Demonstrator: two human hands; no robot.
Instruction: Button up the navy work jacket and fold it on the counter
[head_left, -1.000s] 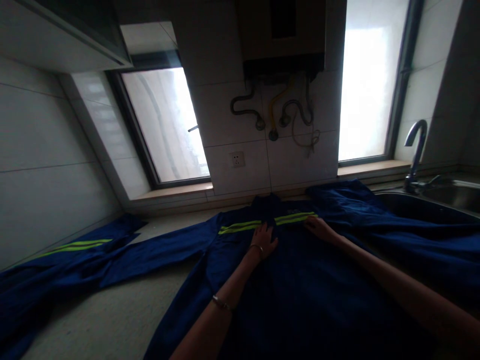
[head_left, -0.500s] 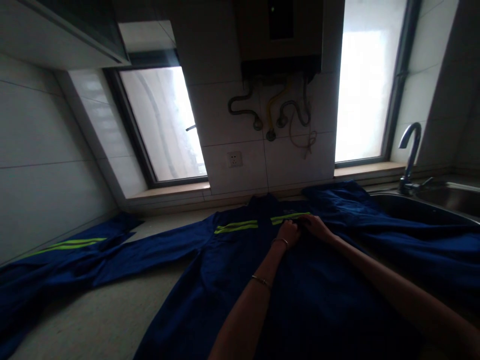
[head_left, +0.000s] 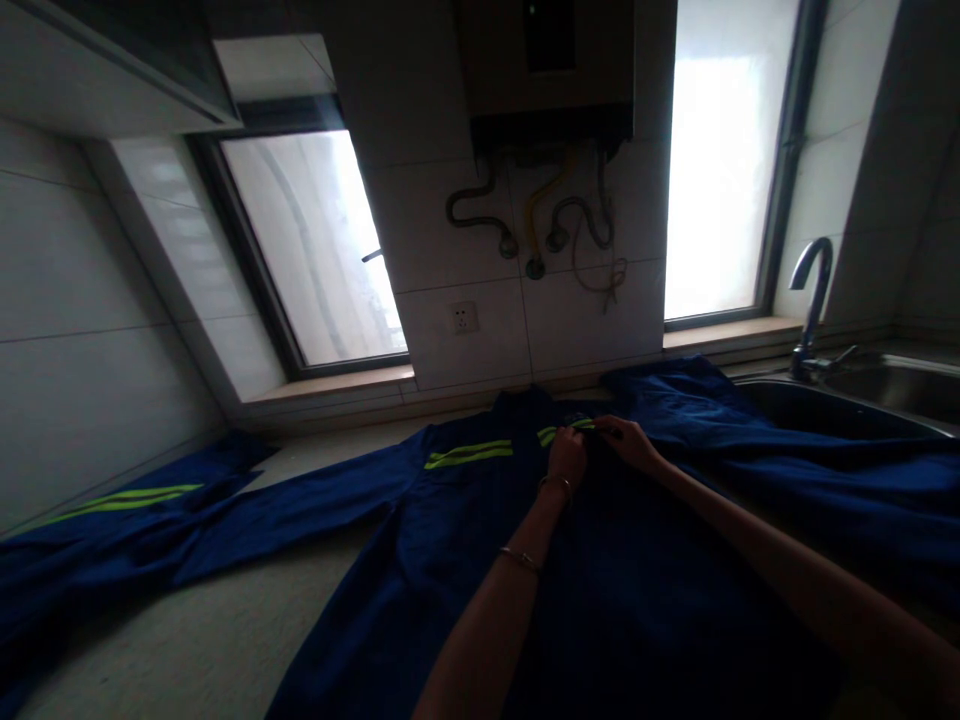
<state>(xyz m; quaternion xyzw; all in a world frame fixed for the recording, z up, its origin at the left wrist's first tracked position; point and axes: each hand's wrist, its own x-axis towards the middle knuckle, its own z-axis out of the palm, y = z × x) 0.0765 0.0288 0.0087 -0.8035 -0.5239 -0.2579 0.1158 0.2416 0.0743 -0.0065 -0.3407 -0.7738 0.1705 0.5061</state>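
Note:
A dark blue work jacket [head_left: 465,520] with yellow-green reflective strips lies spread on the counter, its collar toward the wall. My left hand [head_left: 568,456] is closed on the cloth at the chest strip [head_left: 547,436] on the right side, with two thin bracelets on that wrist. Just beside it, my right hand [head_left: 628,442] pinches the same strip near its right end. The fingertips of both hands are partly hidden in the dim light. Another strip [head_left: 469,454] on the left chest lies flat and untouched.
The jacket's left-hand sleeve [head_left: 300,505] stretches over the pale counter [head_left: 202,640]. At the right, blue cloth reaches the edge of a sink [head_left: 892,385] with a chrome faucet [head_left: 814,300]. A wall-mounted water heater [head_left: 551,70], hoses and a socket [head_left: 464,317] are behind.
Both hands have moved slightly up onto the chest strip and now cover part of it. My right hand's fingers have shifted their pinch. The view has turned a little to the right.

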